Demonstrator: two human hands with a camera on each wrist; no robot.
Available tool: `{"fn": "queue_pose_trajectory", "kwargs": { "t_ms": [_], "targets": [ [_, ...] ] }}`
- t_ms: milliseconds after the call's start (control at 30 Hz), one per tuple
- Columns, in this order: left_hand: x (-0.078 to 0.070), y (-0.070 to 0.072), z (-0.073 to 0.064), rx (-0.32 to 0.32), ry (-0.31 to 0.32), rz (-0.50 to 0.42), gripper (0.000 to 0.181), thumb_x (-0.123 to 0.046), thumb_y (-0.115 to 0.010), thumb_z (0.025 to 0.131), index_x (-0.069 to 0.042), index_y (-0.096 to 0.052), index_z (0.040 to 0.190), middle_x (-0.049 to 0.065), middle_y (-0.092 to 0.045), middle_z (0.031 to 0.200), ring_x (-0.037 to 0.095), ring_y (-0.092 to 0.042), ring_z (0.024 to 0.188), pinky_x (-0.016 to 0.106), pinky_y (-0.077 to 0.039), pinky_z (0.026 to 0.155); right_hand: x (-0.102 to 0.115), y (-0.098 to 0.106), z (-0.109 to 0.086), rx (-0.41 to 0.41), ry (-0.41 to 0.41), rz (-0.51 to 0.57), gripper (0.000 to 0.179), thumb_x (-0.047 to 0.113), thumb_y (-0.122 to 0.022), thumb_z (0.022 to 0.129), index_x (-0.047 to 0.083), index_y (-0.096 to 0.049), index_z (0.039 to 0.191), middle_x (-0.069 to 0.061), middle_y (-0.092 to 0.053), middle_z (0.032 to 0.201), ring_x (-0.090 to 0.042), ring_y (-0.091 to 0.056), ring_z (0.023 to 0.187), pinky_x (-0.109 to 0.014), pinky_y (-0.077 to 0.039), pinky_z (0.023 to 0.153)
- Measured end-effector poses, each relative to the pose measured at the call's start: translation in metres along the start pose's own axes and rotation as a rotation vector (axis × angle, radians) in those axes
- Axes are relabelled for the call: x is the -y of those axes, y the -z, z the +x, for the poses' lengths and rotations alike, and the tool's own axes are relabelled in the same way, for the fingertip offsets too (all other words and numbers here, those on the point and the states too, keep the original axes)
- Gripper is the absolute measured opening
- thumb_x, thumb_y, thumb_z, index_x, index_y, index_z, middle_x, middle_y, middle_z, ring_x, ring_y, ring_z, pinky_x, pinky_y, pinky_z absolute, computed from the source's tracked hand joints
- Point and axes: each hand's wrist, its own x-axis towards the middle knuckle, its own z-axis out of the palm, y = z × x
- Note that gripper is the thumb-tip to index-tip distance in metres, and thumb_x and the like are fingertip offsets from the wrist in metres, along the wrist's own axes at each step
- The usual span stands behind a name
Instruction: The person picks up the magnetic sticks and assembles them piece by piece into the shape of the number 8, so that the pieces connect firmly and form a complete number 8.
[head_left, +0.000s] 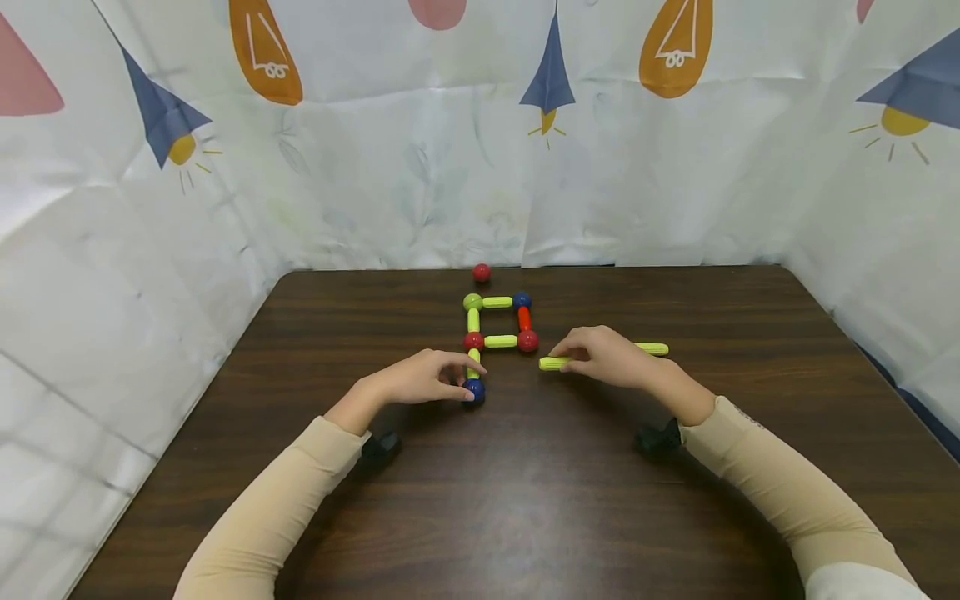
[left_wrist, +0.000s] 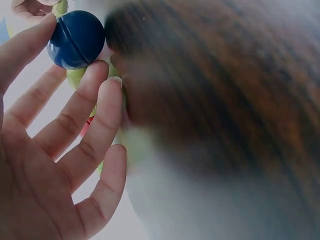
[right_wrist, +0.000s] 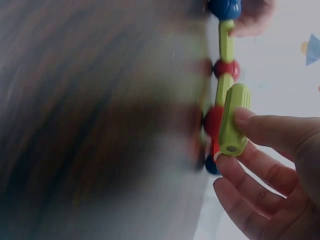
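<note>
On the table lies a figure of magnetic rods and balls: a square of yellow-green rods and one red rod (head_left: 524, 318), with a yellow-green rod leading down to a blue ball (head_left: 474, 392). My left hand (head_left: 423, 379) holds that blue ball between thumb and fingers; the left wrist view shows the ball (left_wrist: 77, 40) close up. To the right of the figure, my right hand (head_left: 609, 358) pinches a loose yellow-green rod (right_wrist: 234, 120) between thumb and fingers. The rod's flat end faces the right wrist camera.
A single red ball (head_left: 482, 272) sits behind the figure near the table's back edge. Another yellow-green rod (head_left: 652, 348) lies beyond my right hand, partly hidden by it. Patterned white sheets (head_left: 420, 183) enclose the dark wooden table (head_left: 525, 517) at the back and sides.
</note>
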Motion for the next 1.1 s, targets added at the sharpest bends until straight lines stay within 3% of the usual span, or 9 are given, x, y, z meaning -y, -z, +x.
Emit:
{"fn": "queue_pose_trajectory", "kwargs": {
  "t_ms": [200, 533, 1100],
  "targets": [
    [0.000, -0.001, 0.002, -0.004, 0.001, 0.002, 0.038, -0.027, -0.074, 0.097, -0.015, -0.068, 0.133, -0.001, -0.063, 0.098, 0.014, -0.056, 0.073, 0.031, -0.047, 0.070, 0.013, -0.011, 0.014, 0.032, 0.043, 0.022, 0.021, 0.007, -0.075, 0.094, 0.005, -0.077, 0.115, -0.003, -0.072, 0.106, -0.014, -0.063, 0.088, -0.032, -0.055, 0.077],
    [0.001, -0.002, 0.001, 0.005, -0.009, 0.006, 0.034, -0.028, -0.072, 0.099, -0.015, -0.070, 0.130, -0.001, -0.064, 0.101, 0.016, -0.059, 0.086, 0.033, -0.051, 0.078, 0.027, -0.026, 0.029, 0.055, 0.064, 0.009, 0.019, 0.009, -0.077, 0.093, 0.005, -0.078, 0.112, -0.003, -0.073, 0.107, -0.016, -0.063, 0.092, -0.032, -0.055, 0.082],
    [0.000, -0.001, 0.002, 0.010, -0.001, 0.011, 0.033, -0.027, -0.072, 0.099, -0.015, -0.070, 0.129, -0.001, -0.064, 0.103, 0.015, -0.059, 0.087, 0.033, -0.051, 0.080, 0.035, -0.042, 0.038, 0.115, 0.100, 0.025, 0.018, 0.012, -0.079, 0.092, 0.007, -0.079, 0.110, 0.003, -0.073, 0.099, -0.007, -0.058, 0.080, -0.024, -0.052, 0.075]
  ]
}}
